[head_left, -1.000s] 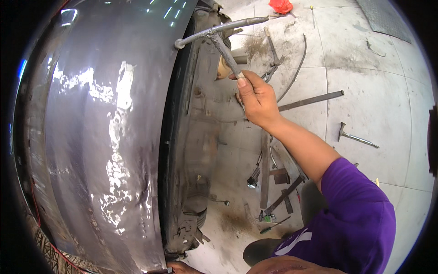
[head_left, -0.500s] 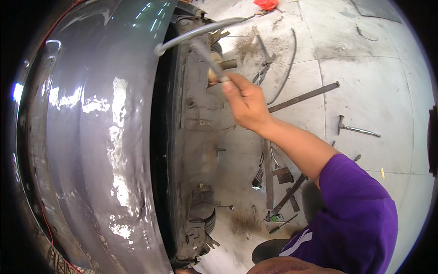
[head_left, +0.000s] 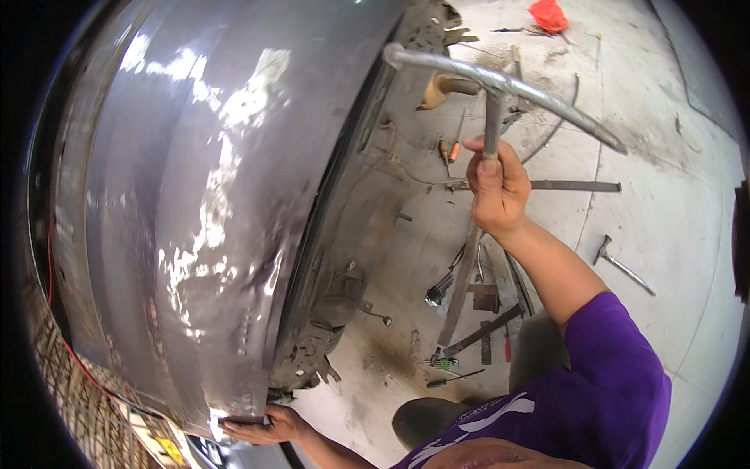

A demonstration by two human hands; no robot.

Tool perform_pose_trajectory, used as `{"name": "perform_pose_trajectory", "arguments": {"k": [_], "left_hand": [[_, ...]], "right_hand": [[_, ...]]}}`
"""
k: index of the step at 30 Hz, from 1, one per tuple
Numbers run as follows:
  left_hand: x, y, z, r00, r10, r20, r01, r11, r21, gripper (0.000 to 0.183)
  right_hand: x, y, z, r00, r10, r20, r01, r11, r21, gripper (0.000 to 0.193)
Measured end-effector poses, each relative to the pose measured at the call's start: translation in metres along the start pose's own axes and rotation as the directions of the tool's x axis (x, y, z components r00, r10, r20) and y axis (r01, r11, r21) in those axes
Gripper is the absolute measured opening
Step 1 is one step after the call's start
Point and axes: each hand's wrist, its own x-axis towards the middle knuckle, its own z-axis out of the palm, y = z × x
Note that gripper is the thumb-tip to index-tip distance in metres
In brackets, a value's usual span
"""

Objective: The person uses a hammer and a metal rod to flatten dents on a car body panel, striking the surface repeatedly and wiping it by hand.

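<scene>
since the earlier frame, the view has swung, the long-headed hammer point(head_left: 508, 80) has come to stand with its pointed end sloping down to the right, and the left hand point(head_left: 273, 427), then only a sliver at the lower edge, has come well into sight.

in the head view, the right hand point(head_left: 500, 199) holds the hammer up by its short grey shaft, its fingers point(head_left: 512, 166) closed around the lower end. the rounded end of the head overlaps the edge of the grey panel point(head_left: 203, 211) near the top; i cannot tell whether the two touch. the left hand is at the panel's near corner, fingers stretched out and open along it; i cannot tell how firmly they press. bright reflections ripple down the panel, and its surface is creased toward the near right edge.

on the pale floor point(head_left: 664, 195) to the right of the panel lie a flat bar point(head_left: 578, 186) just beyond the right wrist, a bright-handled hammer point(head_left: 623, 264) farther right, and a long bar point(head_left: 461, 289) below the hand. a green-handled screwdriver point(head_left: 439, 383) lies near the person's knee. a red bag point(head_left: 549, 16) sits at the top, well apart from the hand.
</scene>
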Motion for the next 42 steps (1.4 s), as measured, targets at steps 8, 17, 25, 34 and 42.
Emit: {"name": "perform_pose_trajectory", "arguments": {"k": [8,17,25,34,42], "left_hand": [[-0.003,-0.001,0.009,0.997,-0.015,-0.070,0.016,1.000,0.010,0.053],[-0.012,-0.009,0.005,0.996,-0.087,-0.035,0.086,0.996,-0.028,0.058],[-0.009,-0.009,0.007,0.993,-0.093,-0.073,0.088,0.994,-0.066,0.051],[-0.013,-0.012,0.005,0.993,-0.115,-0.028,0.112,0.990,-0.088,0.052],[-0.054,-0.045,0.000,0.992,-0.115,0.056,0.120,0.987,-0.104,0.060]], "right_hand": [[-0.038,-0.020,0.000,0.982,-0.003,0.189,0.012,0.999,-0.045,0.024],[-0.057,-0.042,0.003,0.960,0.051,0.275,-0.027,0.996,-0.091,0.025],[-0.079,-0.050,0.016,0.977,-0.074,0.201,0.076,0.997,-0.005,0.030],[-0.099,-0.056,0.023,0.948,-0.163,0.273,0.209,0.967,-0.146,0.028],[-0.101,-0.079,0.032,0.904,0.155,0.399,-0.109,0.985,-0.134,0.035]]}}
